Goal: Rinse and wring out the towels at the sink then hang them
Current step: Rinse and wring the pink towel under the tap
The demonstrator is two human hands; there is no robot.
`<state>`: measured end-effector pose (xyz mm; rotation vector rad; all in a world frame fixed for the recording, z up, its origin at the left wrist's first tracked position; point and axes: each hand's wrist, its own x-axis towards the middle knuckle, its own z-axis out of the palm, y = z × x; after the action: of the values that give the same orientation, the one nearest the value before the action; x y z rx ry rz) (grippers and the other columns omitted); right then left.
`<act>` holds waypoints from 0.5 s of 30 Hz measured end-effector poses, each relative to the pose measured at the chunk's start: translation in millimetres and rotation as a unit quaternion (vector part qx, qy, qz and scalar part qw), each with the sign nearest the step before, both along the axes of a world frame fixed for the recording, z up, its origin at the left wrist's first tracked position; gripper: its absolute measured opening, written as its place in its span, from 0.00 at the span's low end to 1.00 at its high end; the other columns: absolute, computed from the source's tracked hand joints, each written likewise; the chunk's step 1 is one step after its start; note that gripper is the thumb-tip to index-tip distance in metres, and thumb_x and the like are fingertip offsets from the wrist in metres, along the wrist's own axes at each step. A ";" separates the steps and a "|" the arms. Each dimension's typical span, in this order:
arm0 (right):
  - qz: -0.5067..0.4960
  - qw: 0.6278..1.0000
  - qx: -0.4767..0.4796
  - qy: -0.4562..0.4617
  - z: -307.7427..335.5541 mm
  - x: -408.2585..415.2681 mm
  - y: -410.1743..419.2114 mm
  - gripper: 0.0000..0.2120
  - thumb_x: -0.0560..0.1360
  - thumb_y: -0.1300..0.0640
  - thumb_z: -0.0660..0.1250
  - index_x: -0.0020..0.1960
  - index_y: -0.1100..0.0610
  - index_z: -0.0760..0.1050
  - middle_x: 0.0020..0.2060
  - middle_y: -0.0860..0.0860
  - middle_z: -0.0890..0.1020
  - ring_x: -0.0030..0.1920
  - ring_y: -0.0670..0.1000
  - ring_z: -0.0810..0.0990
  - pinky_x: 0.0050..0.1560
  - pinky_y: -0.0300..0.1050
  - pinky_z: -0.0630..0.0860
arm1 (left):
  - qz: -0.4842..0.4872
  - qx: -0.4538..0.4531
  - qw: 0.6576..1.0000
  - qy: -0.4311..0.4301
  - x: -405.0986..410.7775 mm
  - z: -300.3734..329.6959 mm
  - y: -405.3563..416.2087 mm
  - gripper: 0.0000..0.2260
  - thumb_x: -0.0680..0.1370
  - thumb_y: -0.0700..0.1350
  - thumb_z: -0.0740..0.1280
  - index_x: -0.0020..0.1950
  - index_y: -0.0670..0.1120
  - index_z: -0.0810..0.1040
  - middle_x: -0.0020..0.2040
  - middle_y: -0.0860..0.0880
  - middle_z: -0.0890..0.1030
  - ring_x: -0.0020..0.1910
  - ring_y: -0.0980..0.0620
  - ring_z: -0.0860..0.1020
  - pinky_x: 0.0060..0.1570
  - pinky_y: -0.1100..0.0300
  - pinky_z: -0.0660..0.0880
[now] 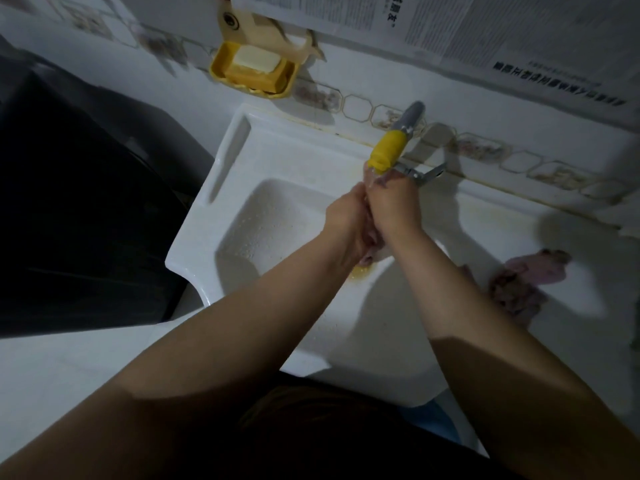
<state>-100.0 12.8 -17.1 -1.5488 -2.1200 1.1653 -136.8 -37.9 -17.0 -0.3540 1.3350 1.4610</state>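
Towels appeared in two places. One pinkish towel (372, 249) was bunched between your two hands over the basin of the white sink (221, 188), only small folds of it showing below your palms. A second pinkish towel (526, 282) lay crumpled on the white counter (502, 223) at 3 o'clock of the basin, well apart from your hands.

Your left hand (348, 220) and your right hand (393, 206) were pressed together just under the tap, the fingers of both curled closed around the bunched towel. Both forearms reached in from 6 o'clock and met near the middle of the view.

The tap (403, 133) stood at 12 o'clock of your hands, a grey body with a yellow spout sleeve (386, 148) pointing down at them. Water (370, 174) ran from the sleeve onto your hands. A metal lever (424, 173) projected toward 3 o'clock just beside your right hand.

Droplets marked the basin floor at 9 o'clock of your hands, and a yellowish stain (362, 271) showed just below them.

At 11 o'clock, on the tiled wall, a yellow soap dish (252, 72) held a pale bar of soap (256, 58) lying on top of an orange one (254, 77). Printed paper sheets (519, 32) covered the wall at 1 o'clock. A dark, unclear object (79, 209) filled the view at 9 o'clock, beside the sink.
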 end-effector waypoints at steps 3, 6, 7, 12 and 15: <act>0.025 0.999 0.012 0.035 5.0 -1.7 -12.6 0.18 0.79 0.45 0.59 0.38 0.55 0.75 0.41 0.59 0.82 0.43 0.56 0.80 0.46 0.48 0.75 | 0.010 0.025 0.999 0.022 -15.7 -4.2 3.8 0.15 0.83 0.45 0.56 0.41 0.41 0.73 0.33 0.45 0.76 0.33 0.49 0.75 0.33 0.61 0.75; 0.025 0.999 0.045 -0.003 5.4 -0.3 -8.6 0.18 0.79 0.46 0.58 0.42 0.58 0.77 0.43 0.61 0.82 0.46 0.59 0.80 0.47 0.49 0.75 | -0.024 0.013 1.000 0.008 -12.2 3.7 6.8 0.16 0.83 0.47 0.55 0.37 0.43 0.70 0.28 0.45 0.73 0.29 0.49 0.73 0.30 0.61 0.71; -0.004 1.000 0.030 0.000 4.5 0.6 1.5 0.15 0.79 0.49 0.60 0.42 0.57 0.77 0.44 0.62 0.82 0.47 0.61 0.80 0.47 0.50 0.75 | -0.051 -0.001 0.999 -0.001 -5.1 9.0 9.1 0.17 0.82 0.47 0.56 0.35 0.43 0.69 0.25 0.45 0.71 0.24 0.50 0.71 0.26 0.63 0.68; 0.034 0.999 0.026 0.033 -1.5 -0.6 -18.0 0.16 0.78 0.46 0.59 0.40 0.56 0.76 0.41 0.60 0.82 0.44 0.60 0.81 0.46 0.51 0.76 | -0.012 0.043 0.999 0.014 -12.8 -5.7 5.7 0.15 0.83 0.46 0.56 0.38 0.43 0.70 0.29 0.48 0.73 0.31 0.53 0.72 0.33 0.61 0.71; 0.016 0.999 0.039 -0.022 -4.4 0.9 0.5 0.18 0.79 0.48 0.57 0.45 0.60 0.78 0.44 0.61 0.82 0.46 0.59 0.80 0.42 0.44 0.71 | -0.068 0.040 0.997 -0.018 -12.3 -3.5 4.2 0.14 0.83 0.48 0.56 0.49 0.40 0.74 0.39 0.42 0.76 0.43 0.48 0.75 0.46 0.56 0.73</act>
<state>-99.1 13.3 -21.4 -1.5256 -2.1980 1.0550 -149.1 -33.7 -20.5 -0.2316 1.2438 1.3848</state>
